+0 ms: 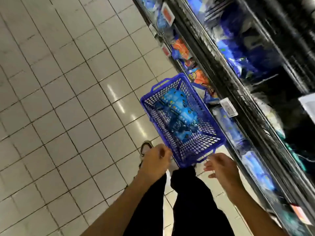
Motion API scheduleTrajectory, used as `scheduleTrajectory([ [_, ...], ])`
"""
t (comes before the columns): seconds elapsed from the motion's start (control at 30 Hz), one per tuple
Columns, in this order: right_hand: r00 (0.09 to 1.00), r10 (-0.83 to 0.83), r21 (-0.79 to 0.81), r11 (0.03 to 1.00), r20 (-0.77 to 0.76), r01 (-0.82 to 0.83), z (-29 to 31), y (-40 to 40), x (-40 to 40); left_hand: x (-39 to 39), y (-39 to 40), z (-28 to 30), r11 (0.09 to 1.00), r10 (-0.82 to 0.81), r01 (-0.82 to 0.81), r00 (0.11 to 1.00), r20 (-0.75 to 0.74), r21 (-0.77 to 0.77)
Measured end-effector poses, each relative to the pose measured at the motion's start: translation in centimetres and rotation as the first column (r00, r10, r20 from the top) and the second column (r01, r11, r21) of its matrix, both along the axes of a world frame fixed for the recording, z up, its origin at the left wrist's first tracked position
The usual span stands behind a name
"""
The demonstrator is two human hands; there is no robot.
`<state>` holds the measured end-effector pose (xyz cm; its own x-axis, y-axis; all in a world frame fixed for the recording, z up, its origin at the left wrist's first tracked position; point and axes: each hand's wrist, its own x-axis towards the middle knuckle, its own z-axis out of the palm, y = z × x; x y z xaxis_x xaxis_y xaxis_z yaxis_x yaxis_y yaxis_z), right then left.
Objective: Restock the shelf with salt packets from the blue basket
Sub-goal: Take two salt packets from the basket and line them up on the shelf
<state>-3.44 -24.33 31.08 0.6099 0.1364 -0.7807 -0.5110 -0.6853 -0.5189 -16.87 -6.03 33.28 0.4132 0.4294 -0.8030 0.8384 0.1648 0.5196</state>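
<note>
Left hand (pixel 156 157) and right hand (pixel 219 166) poised over near end of blue basket (pixel 206 116), fingers loosely curled, holding nothing.
Basket standing on tiled floor (pixel 68 99) just beside the shelf (pixel 238 99); salt packets (pixel 179 114) heaped inside, glossy blue, slippery-looking. Risk judged: a packet sliding from a loose grasp, or snagging on the mesh wall.

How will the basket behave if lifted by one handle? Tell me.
The basket would probably tip toward its far end, since packets fill it. Its lattice walls look stiff, so it likely keeps its shape. Probably heavy for its size.
</note>
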Motion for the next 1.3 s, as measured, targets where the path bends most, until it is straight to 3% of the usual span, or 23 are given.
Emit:
scheduleTrajectory([
  [0.2,0.975,-0.126,-0.152,0.983,-0.181,0.099,-21.4,2.8,2.9,8.9,0.6,-20.4,0.946,-0.318,0.321,0.946,-0.064,0.045],
  [0.37,0.998,0.025,-0.305,0.951,-0.065,-0.044,-37.6,2.7,5.6,12.8,-0.1,-35.9,0.893,-0.434,0.446,0.889,-0.149,0.058],
  [0.47,0.996,0.092,-0.309,0.947,-0.017,-0.093,-44.3,2.5,7.5,14.2,-0.7,-42.7,0.834,-0.516,0.538,0.840,-0.169,0.127],
  [0.67,0.998,0.043,-0.298,0.954,0.052,-0.026,-53.4,2.8,10.9,17.1,-2.5,-51.4,0.737,-0.586,0.628,0.778,-0.226,0.252],
  [0.73,0.998,0.023,-0.267,0.964,0.065,-0.005,-54.7,2.7,11.3,17.5,-3.0,-52.9,0.683,-0.587,0.644,0.765,-0.265,0.346],
  [0.8,0.996,0.015,-0.237,0.971,0.084,0.006,-55.2,2.2,11.2,17.7,-3.1,-53.8,0.705,-0.541,0.613,0.790,-0.289,0.357],
  [0.93,0.995,-0.077,-0.116,0.990,0.060,0.083,-54.8,0.8,10.6,18.2,-2.4,-54.3,0.827,-0.477,0.534,0.833,-0.279,0.179],
  [1.07,0.979,-0.199,0.020,0.980,-0.035,0.200,-52.1,0.9,10.4,18.2,-1.6,-52.4,0.901,-0.431,0.426,0.901,-0.043,-0.081],
  [1.2,0.970,-0.143,0.074,0.984,-0.195,0.160,-45.4,1.3,9.6,15.5,-0.4,-46.1,0.941,-0.215,0.215,0.976,0.028,-0.261],
  [1.3,0.904,-0.199,0.129,0.956,-0.377,0.264,-38.2,0.9,8.2,13.3,1.0,-39.5,0.909,-0.121,0.136,0.991,0.062,-0.393],
])
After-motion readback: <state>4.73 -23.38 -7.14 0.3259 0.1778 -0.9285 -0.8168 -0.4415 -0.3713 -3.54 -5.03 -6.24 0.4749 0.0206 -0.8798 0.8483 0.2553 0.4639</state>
